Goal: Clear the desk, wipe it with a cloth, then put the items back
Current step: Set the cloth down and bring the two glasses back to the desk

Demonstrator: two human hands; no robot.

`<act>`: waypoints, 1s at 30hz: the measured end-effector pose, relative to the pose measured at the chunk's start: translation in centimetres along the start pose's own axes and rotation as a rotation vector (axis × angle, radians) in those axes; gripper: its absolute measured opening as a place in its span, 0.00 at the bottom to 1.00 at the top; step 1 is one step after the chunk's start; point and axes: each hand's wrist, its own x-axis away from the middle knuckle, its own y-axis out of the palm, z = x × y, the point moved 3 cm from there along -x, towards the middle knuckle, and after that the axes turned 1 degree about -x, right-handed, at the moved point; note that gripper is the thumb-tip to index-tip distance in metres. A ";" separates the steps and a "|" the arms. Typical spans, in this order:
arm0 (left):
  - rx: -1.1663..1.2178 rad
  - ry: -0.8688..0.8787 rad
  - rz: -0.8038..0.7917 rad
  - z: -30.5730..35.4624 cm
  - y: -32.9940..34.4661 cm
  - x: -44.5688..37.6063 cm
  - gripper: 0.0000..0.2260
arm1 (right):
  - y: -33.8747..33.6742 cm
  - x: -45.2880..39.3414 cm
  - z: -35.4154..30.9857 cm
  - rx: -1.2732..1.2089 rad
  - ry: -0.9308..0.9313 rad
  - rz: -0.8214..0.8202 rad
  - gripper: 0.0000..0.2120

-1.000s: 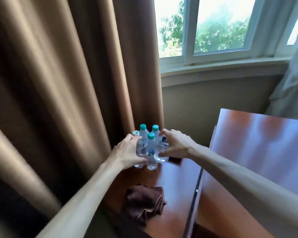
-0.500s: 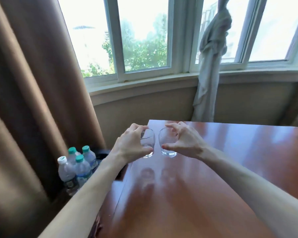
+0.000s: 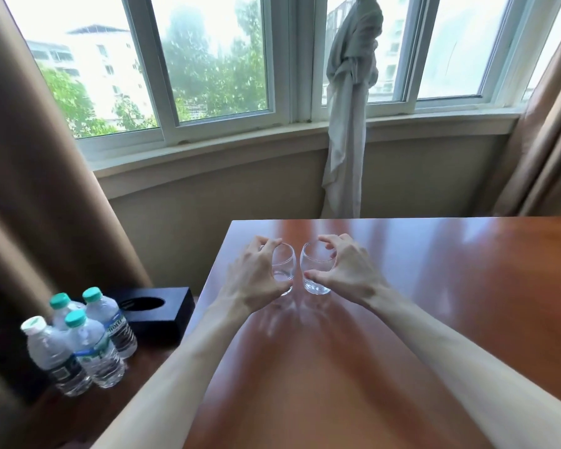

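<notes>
1. The worktop is of glossy reddish-brown wood with a smooth surface that reflects the window light and both arms.
2. Two small clear glasses stand side by side near its far left corner, close together; whether they touch each other I cannot tell. Both are round-bellied tumblers with thick bases.
3. The left hand holds the left glass: its fingers curl over the rim and the thumb lies low on the side.
4. The right hand holds the right glass in the same way, fingers bent around the rim and thumb tip pressing near the base.
5. Both glasses appear to rest on the wood, with faint reflections under them.
6. On a lower dark surface to the left stand four plastic water bottles, clear and ribbed. Three have teal caps and one has a white cap. Their labels carry print that is too small to read.
7. Just behind the bottles lies a black rectangular box with an oval opening on top.
8. Brown curtains of heavy cloth hang at the left, and a pale knotted sheer curtain hangs at the window.
</notes>
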 end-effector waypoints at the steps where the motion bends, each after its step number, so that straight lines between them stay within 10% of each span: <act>1: -0.008 0.000 0.007 0.0 0.3 0.0 0.34 | 0.1 0.1 0.1 -0.002 0.006 -0.002 0.40; 15: 0.046 -0.092 0.124 0.0 2.0 1.9 0.46 | 1.8 3.3 1.8 -0.105 0.072 0.006 0.56; 30: 0.114 -0.195 0.215 -1.2 5.7 -4.5 0.39 | 4.6 -3.8 4.6 -0.168 0.110 0.186 0.41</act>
